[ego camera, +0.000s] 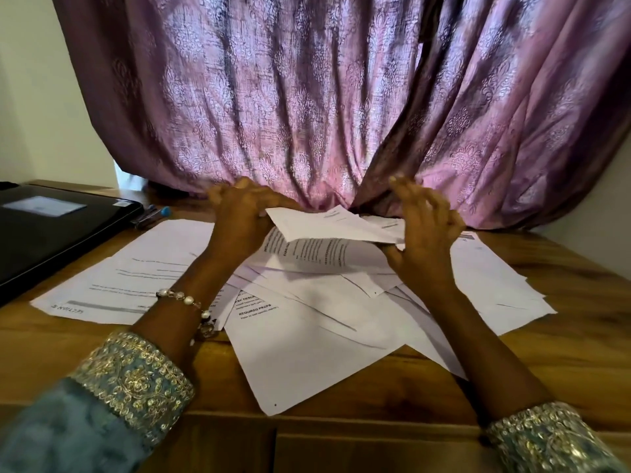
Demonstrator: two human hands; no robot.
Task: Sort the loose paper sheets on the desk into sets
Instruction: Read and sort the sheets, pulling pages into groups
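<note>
Lifting a small batch of white printed paper sheets (327, 223) clear of the heap, the person holds it between both hands above the far middle of the brown wooden bench (563, 322). The left hand (239, 216) pinches the batch's left corner, thumb under and fingers curled over the top. The right hand (423, 230) meets the batch's right edge with fingers loosely raised; blur there hides whether it pinches the paper or only steadies it, so its hold cannot be told.

Below lies the loose pile of white sheets (317, 322), fanned and overlapping at all angles, with one long sheet (129, 268) spreading left and others (495, 274) trailing right. No separate, squared stack shows yet, so the sorting seems to be at an early stage: gathering and reading headings.

The next move likely calls for checking the lifted pages' headings, then laying them on bare wood apart from the heap, so a set can begin.

A closed black laptop (51, 233) sits at the left edge with blue-capped pens (153, 215) just beside it, and purple patterned curtains (307, 97) hang behind.
</note>
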